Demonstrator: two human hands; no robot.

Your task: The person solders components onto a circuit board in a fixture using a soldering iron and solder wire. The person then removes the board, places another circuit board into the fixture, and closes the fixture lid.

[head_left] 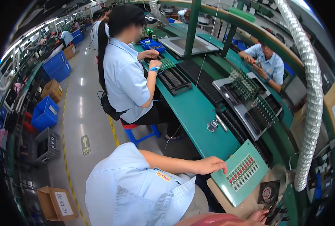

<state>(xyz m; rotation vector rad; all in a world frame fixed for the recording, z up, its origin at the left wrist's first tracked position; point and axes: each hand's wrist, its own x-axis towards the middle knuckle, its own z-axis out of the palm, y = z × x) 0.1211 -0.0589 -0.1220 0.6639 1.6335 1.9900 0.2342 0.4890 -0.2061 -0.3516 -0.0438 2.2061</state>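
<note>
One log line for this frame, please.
right hand: at dark parts by lower edge, grip unclear | left hand: out of view | co-worker's hand: on green board

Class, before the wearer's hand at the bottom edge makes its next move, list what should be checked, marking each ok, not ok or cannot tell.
1. Own hand in view: ok, though only partly, at the lower edge.
2. Its fingers hold something: cannot tell.
3. Black fan close by: ok, it lies just beyond the hand.
4. Green board free to take: not ok, a co-worker's hand rests on its edge.
5. Board lying flat on the brown pad: ok.
</note>
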